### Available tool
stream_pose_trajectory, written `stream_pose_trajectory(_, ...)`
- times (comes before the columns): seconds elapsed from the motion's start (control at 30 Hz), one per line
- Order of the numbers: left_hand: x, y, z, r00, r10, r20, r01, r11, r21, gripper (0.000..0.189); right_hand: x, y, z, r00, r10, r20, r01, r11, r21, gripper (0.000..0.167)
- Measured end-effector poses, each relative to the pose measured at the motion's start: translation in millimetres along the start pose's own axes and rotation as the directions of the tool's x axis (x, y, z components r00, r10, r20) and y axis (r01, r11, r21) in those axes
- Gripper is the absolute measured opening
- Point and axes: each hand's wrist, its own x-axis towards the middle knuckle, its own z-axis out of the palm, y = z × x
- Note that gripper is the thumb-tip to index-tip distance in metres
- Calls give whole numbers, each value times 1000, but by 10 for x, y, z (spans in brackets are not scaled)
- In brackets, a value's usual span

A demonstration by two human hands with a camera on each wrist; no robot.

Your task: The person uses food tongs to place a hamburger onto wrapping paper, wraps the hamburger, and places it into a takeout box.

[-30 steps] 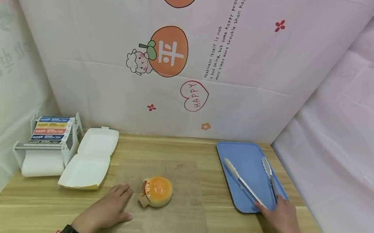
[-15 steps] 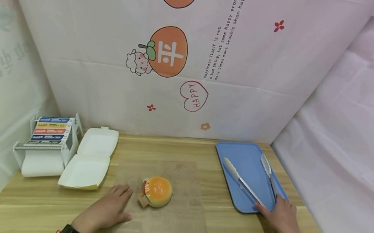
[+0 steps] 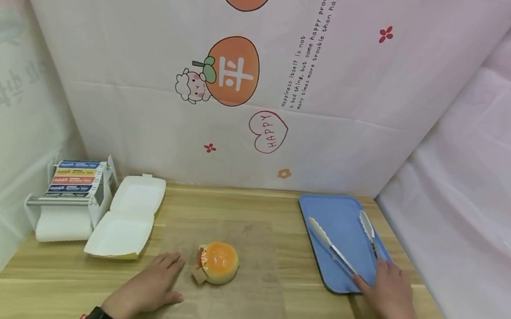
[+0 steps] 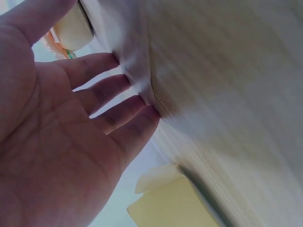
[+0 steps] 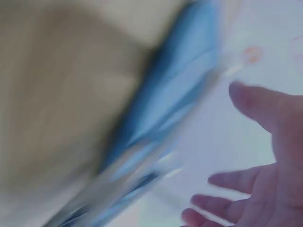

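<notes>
A burger with a glossy bun (image 3: 219, 263) sits on a sheet of brown paper (image 3: 245, 309), a small brown tab at its side. To its left my left hand (image 3: 149, 285) rests with fingers extended, fingertips at the paper's edge in the left wrist view. Metal tongs (image 3: 341, 258) lie spread across the blue tray (image 3: 327, 206). My right hand (image 3: 390, 296) is over their near end, hiding the joint. In the blurred right wrist view, the right hand's fingers (image 5: 232, 182) and thumb are straight and spread beside the tongs (image 5: 151, 165).
An unfolded white takeaway box (image 3: 122, 231) lies at the left. Beside it stands a white roll dispenser (image 3: 68, 199) with coloured labels. Printed fabric walls (image 3: 143, 128) enclose the wooden table (image 3: 211, 199) at the back and both sides.
The head view has shifted slightly. My right hand has moved a little forward at the near end of the tongs. The left hand and the burger have stayed in place.
</notes>
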Motion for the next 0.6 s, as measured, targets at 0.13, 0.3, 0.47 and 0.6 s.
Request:
stream_pose_trajectory(0.13,4,-3,4,1000,-2,2,2,1000,2,78,-24,-528,-93,976,-206,-77,211,975,75,66)
stream_pose_trajectory(0.3,4,-29,14,1000,14,4,-14,1000,-5,79,-72,-1086,-7,923,-380,62,356,903,239,67)
stream_pose_trajectory(0.47,5,-47,44,999,37,6,-37,999,-1,78,-47,-1392,150,839,-462,287,361,868,340,77)
stream_pose_trajectory(0.6,6,-44,51,999,44,-1,-44,999,0,78,4,-1504,245,797,-484,362,379,867,324,88)
